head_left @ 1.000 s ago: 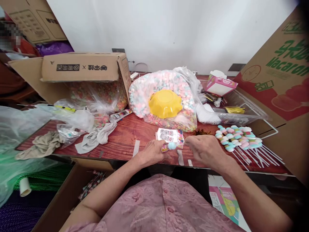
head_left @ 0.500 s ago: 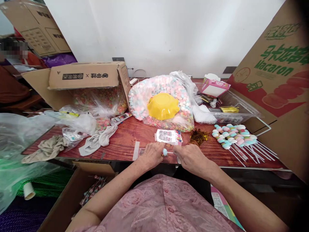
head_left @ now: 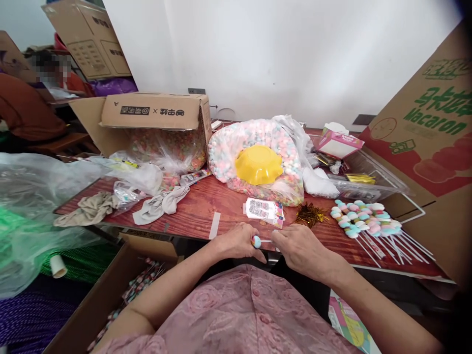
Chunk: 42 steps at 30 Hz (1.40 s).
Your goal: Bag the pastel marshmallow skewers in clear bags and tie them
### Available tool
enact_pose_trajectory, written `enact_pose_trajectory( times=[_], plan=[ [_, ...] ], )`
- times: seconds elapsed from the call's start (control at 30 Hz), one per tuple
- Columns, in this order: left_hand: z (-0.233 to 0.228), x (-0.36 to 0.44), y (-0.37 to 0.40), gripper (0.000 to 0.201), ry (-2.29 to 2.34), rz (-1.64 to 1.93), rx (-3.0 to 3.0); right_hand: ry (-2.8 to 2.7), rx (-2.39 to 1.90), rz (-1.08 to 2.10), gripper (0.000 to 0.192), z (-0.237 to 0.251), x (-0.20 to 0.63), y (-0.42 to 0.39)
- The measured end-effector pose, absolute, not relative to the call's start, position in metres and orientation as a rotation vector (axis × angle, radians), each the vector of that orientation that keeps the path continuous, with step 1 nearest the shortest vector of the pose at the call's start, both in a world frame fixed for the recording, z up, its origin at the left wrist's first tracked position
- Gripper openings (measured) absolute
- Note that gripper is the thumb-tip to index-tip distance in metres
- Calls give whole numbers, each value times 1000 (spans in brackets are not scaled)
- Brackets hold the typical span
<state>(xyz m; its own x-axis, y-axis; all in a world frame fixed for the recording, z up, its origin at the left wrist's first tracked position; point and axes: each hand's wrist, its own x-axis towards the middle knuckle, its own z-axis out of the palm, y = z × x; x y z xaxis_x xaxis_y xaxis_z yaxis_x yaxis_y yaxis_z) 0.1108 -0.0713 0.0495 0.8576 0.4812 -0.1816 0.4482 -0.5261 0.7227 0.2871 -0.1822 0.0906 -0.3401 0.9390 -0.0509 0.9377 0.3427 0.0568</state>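
My left hand (head_left: 239, 240) is closed around a small candy skewer (head_left: 256, 241); a pale blue, rounded piece shows between its fingers, the thumb stretched out below. Pinched in my right hand (head_left: 298, 247) is the white stick end of the same skewer. Both hands are just over the table's front edge. Behind them lie printed cards (head_left: 263, 210) and a bunch of gold twist ties (head_left: 311, 214). Finished-looking marshmallow skewers (head_left: 368, 216) lie in a pile to the right, sticks toward me.
A yellow scalloped bowl (head_left: 258, 164) rests on a clear bag of marshmallows (head_left: 224, 147). An open carton (head_left: 147, 112), cloths (head_left: 162, 204) and a plastic tray (head_left: 383, 189) are around. Below left, a box (head_left: 147, 243) contains skewers. A person in orange (head_left: 27, 105) sits far left.
The view has shifted, so the scene appears farther right. My left thumb has stretched away from the candy piece. Both hands remain on the skewer.
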Motion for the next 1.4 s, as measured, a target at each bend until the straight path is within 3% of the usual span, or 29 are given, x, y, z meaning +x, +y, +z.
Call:
enact_pose_trajectory(
  times=[0.33, 0.63, 0.83, 0.87, 1.0, 1.07, 1.17, 1.3, 1.4],
  plan=[
    [37, 110, -80, 30, 769, 186, 2581, 2367, 1936, 78, 12, 79, 280, -172],
    [40, 122, -79, 31, 647, 178, 2225, 3078, 1791, 212, 18, 41, 292, -173],
    [31, 149, -80, 8, 375, 224, 1932, 3203, 1817, 141, 23, 34, 301, -167],
    [32, 151, -78, 10, 375, 240, 1871, 3219, 1850, 42, 22, 35, 304, -165],
    [46, 145, -57, 62, 421, 240, 1579, 3169, 2094, -530, 23, 41, 332, -158],
    [52, 139, -47, 57, 460, 96, 1513, 3149, 2167, -627, 25, 45, 345, -155],
    [49, 139, -42, 52, 532, -90, 1506, 3184, 2188, -457, 24, 46, 352, -147],
    [34, 156, -54, 54, 689, 181, 1376, 3107, 2298, -266, 24, 43, 341, -131],
    [28, 168, -58, 55, 746, 408, 1231, 3073, 2614, -501, 27, 37, 328, -121]
  ],
)
